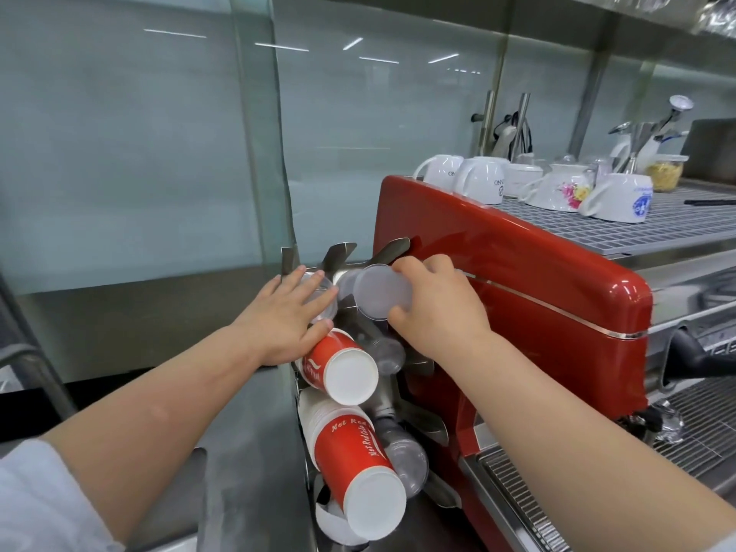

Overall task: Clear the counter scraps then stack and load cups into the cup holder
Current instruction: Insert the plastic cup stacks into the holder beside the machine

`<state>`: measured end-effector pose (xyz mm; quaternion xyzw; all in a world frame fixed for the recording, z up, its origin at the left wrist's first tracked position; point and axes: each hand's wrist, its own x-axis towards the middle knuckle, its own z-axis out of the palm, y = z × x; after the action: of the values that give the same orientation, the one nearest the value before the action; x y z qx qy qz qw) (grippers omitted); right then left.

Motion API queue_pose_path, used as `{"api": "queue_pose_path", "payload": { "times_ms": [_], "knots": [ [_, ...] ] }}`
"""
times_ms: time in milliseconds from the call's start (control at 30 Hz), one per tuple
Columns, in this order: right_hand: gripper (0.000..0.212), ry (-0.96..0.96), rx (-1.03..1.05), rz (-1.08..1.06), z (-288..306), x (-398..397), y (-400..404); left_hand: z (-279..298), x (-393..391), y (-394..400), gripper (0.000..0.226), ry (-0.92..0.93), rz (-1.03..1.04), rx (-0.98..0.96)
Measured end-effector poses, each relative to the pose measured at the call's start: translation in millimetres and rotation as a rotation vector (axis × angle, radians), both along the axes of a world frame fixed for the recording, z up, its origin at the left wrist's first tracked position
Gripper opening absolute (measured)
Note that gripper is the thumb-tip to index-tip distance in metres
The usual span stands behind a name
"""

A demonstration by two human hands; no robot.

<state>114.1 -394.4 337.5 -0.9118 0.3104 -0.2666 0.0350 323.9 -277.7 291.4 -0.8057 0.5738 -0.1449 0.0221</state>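
A metal cup holder (384, 396) with curved prongs stands between a glass screen and a red machine. In its upper slot lies a stack of red paper cups (340, 364), and a longer red stack (358, 468) lies below. Clear plastic cups (406, 458) sit in the right-hand slots. My left hand (286, 312) rests flat over a clear plastic cup (320, 286) at the holder's top left. My right hand (434, 304) grips a frosted plastic cup (380, 290) by its base end, at the holder's top right.
The red espresso machine (517, 280) stands close on the right, with white mugs (482, 181) upside down on its top grate. A glass screen (263, 133) rises at the left of the holder. A steel counter (247, 432) runs beneath my left arm.
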Motion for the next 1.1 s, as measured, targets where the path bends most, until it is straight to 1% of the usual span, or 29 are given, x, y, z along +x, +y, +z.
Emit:
{"api": "queue_pose_path", "payload": {
  "times_ms": [400,567,800,1100],
  "knots": [
    [0.054,0.020,-0.055,-0.010,2,0,3,-2,1,0,0.080,0.028,-0.022,-0.032],
    [0.051,0.039,-0.127,-0.015,8,2,4,-3,2,0,0.079,0.035,-0.015,-0.039],
    [0.054,0.079,-0.185,0.015,14,13,5,-2,0,0,0.082,0.051,-0.008,-0.040],
    [0.052,0.068,-0.130,0.014,12,5,3,-3,0,0,0.083,0.067,-0.010,-0.051]
  ]
}}
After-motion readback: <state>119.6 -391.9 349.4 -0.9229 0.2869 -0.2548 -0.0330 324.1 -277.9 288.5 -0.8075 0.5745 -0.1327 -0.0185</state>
